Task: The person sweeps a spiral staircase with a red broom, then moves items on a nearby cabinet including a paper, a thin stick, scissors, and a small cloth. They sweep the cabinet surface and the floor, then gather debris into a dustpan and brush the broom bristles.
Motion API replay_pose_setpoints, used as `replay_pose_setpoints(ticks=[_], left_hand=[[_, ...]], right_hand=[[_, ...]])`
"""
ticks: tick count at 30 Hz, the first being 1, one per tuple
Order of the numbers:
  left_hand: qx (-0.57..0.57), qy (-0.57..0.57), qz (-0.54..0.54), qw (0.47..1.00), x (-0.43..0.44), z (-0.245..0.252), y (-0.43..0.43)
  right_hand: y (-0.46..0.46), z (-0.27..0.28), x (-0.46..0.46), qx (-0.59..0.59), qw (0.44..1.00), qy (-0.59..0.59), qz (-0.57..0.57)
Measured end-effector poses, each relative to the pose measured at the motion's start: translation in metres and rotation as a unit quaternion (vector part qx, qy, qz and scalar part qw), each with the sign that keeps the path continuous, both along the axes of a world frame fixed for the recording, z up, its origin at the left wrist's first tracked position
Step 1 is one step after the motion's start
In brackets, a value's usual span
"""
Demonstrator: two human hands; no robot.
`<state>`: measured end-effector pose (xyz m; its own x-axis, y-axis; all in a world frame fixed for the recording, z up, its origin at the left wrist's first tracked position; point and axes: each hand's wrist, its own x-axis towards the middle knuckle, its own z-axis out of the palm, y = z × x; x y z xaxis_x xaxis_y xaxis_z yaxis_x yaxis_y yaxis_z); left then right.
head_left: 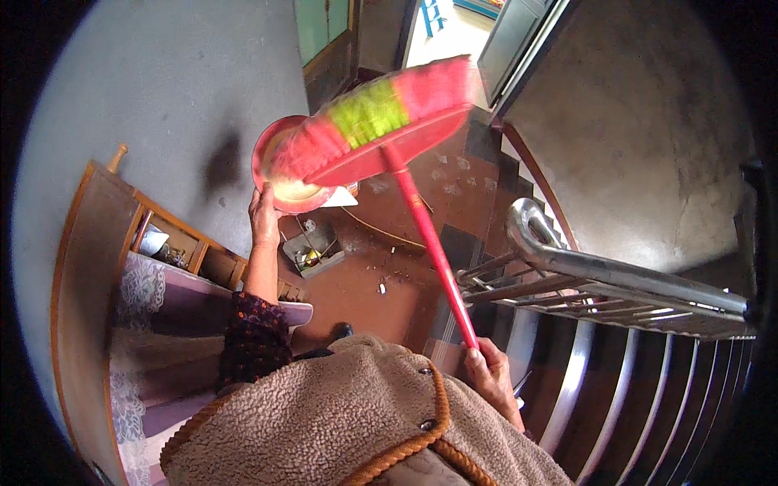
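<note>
My right hand (489,370) grips the lower end of a red broom handle (434,246). The broom's head is raised, with its red and yellow-green bristles (371,121) turned upward and slightly blurred. At the left, my left hand (264,215) holds the rim of a shallow red dish (276,130) with a pale inside. The bristles' left end overlaps the dish in view; whether they touch it I cannot tell. Below the dish, a grey metal dustpan (331,260) holding litter stands on the reddish floor (358,304). Small white scraps (382,288) and dark crumbs lie beside it.
Along the left wall runs a wooden bench (79,291) with open compartments and purple lace-trimmed cloth (143,285). A stainless steel stair railing (632,273) and dark steps with light edges (571,370) occupy the right. An open door (516,48) stands at the top.
</note>
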<state>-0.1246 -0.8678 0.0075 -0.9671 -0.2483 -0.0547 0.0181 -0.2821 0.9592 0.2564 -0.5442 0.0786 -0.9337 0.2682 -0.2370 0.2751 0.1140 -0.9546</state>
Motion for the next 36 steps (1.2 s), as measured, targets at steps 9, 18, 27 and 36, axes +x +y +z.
replay_pose_setpoints(ticks=[9, 18, 27, 36], left_hand=[[-0.113, 0.187, -0.035, 0.975, 0.006, 0.011, 0.005], [-0.111, 0.042, -0.037, 0.992, 0.006, 0.015, 0.002], [-0.062, 0.129, 0.008, 0.99, 0.008, 0.012, -0.012], [0.016, 0.095, 0.045, 0.994, 0.024, 0.014, -0.008]], right_hand=[[0.017, -0.002, -0.031, 0.295, 0.944, 0.017, -0.144], [0.003, 0.008, -0.008, 0.244, 0.969, -0.003, -0.024], [0.021, 0.023, 0.009, 0.219, 0.974, -0.012, -0.054], [0.021, 0.0, -0.007, 0.334, 0.935, 0.017, -0.118]])
